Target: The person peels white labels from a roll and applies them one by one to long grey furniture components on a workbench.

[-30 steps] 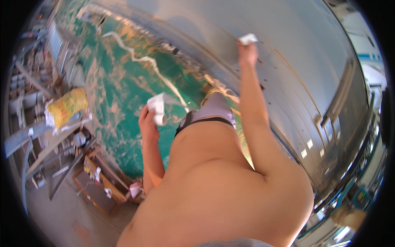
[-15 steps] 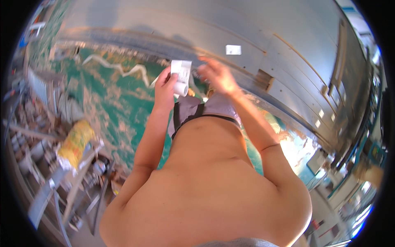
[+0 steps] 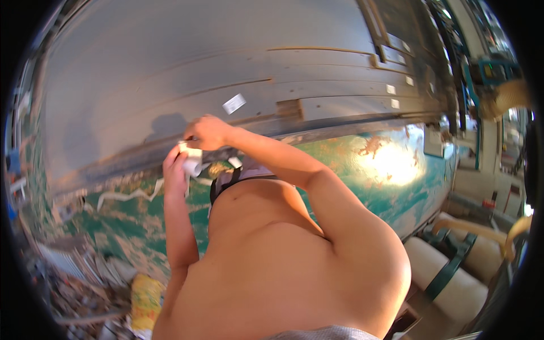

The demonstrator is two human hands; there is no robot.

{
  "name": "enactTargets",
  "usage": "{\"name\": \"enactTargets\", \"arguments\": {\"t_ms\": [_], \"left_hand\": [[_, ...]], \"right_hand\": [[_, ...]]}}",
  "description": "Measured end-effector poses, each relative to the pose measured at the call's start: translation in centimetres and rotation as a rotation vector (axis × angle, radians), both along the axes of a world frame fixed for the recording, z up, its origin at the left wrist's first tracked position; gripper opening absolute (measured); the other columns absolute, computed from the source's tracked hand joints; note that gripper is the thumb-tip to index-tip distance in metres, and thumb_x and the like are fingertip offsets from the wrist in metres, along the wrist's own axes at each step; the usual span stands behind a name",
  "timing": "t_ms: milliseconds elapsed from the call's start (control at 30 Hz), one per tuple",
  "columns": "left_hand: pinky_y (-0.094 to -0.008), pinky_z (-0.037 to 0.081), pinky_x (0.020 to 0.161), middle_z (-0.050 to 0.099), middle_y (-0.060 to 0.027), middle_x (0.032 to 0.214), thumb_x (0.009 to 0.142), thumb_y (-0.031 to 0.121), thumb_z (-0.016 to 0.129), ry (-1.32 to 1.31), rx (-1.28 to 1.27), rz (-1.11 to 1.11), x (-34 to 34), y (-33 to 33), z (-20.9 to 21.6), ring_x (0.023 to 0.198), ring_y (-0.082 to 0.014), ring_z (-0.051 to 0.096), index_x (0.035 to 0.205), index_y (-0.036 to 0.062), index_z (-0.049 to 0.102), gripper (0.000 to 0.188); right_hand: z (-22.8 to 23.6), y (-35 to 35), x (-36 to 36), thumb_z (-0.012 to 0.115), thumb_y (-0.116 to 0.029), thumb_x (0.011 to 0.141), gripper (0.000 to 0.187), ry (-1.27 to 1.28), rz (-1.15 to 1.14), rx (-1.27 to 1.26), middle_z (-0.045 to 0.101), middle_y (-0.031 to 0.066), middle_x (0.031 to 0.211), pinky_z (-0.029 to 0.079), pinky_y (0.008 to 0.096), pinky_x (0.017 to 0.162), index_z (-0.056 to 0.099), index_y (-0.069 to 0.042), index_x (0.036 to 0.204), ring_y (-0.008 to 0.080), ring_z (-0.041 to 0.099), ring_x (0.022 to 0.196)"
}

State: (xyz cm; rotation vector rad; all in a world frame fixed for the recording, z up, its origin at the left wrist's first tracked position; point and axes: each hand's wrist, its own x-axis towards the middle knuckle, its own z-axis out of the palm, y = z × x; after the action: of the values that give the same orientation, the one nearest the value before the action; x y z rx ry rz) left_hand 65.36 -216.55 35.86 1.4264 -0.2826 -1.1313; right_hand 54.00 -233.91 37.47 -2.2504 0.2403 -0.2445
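Note:
My left hand (image 3: 174, 167) grips a small roll of white labels (image 3: 193, 165), with its loose strip standing up above the roll. Closed and bent down over that strip, my right hand (image 3: 211, 132) has its fingertips at the strip's upper end, pinching there. Its fingers partly hide the strip. Both hands are by the near edge of a large grey panel surface (image 3: 130, 73). A single white label (image 3: 234, 103) lies flat on the panel, just beyond my right hand.
Further right on the panel are several small white labels (image 3: 391, 89) and a rectangular notch (image 3: 290, 110). A crumpled pale strip (image 3: 130, 195) trails over the worn green floor (image 3: 340, 170). Lower left, a yellow sack (image 3: 146, 300) stands by scrap pieces. Large pale cylinders (image 3: 447, 277) are lower right.
The view has turned to the right. My right hand, earlier apart from the roll with fingers spread, has come to the label strip and closed. The left hand still holds the roll.

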Motion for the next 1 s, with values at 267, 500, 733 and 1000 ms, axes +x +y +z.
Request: {"name": "enactTargets", "arguments": {"t_ms": [267, 500, 733, 1000], "left_hand": [[-0.0315, 0.05, 0.081, 0.063, -0.0079, 0.107, 0.093, 0.007, 0.054, -0.058, 0.217, 0.081, -4.2, -4.5, -0.5, 0.093, -0.0166, 0.061, 0.117, -0.001, 0.057, 0.026], [-0.0308, 0.051, 0.078, 0.063, -0.0066, 0.104, 0.094, 0.008, 0.054, -0.056, 0.318, 0.096, -8.5, -6.3, 0.6, 0.092, -0.0157, 0.061, 0.112, 0.0014, 0.058, 0.02], [-0.0332, 0.05, 0.083, 0.061, -0.008, 0.11, 0.095, 0.008, 0.051, -0.074, 0.138, 0.125, -9.7, -9.8, 3.5, 0.096, -0.0176, 0.061, 0.121, 0.0004, 0.054, 0.027], [-0.0354, 0.053, 0.083, 0.062, -0.0108, 0.115, 0.09, 0.009, 0.059, 0.076, -0.073, -0.079, -14.1, -12.6, 3.3, 0.098, -0.0221, 0.063, 0.128, 0.0005, 0.052, 0.039]], "right_hand": [[-7.6, -17.6, -0.6, 0.062, -0.026, 0.087, 0.024, -0.311, -0.754, 1.445, 0.064, 0.001, 0.091, 0.048, 0.0348, 0.075, 0.064, -0.005, 0.097, 0.0175, 0.062, 0.09], [-8.8, -20.1, -4.4, 0.062, -0.031, 0.083, 0.028, 0.013, -0.687, -0.141, 0.066, 0.0045, 0.102, 0.041, 0.045, 0.09, 0.065, -0.009, 0.1, 0.0266, 0.057, 0.104], [-7.2, -12.6, -9.5, 0.056, -0.046, 0.086, 0.05, 0.008, -0.451, -0.607, 0.065, 0.0069, 0.109, 0.034, 0.0456, 0.102, 0.067, -0.004, 0.111, 0.0272, 0.053, 0.114], [0.2, -6.3, -16.7, 0.047, -0.055, 0.094, 0.068, -0.379, -0.339, 1.375, 0.054, 0.0111, 0.13, 0.044, 0.0405, 0.094, 0.032, -0.014, 0.147, 0.0217, 0.054, 0.112]]}}
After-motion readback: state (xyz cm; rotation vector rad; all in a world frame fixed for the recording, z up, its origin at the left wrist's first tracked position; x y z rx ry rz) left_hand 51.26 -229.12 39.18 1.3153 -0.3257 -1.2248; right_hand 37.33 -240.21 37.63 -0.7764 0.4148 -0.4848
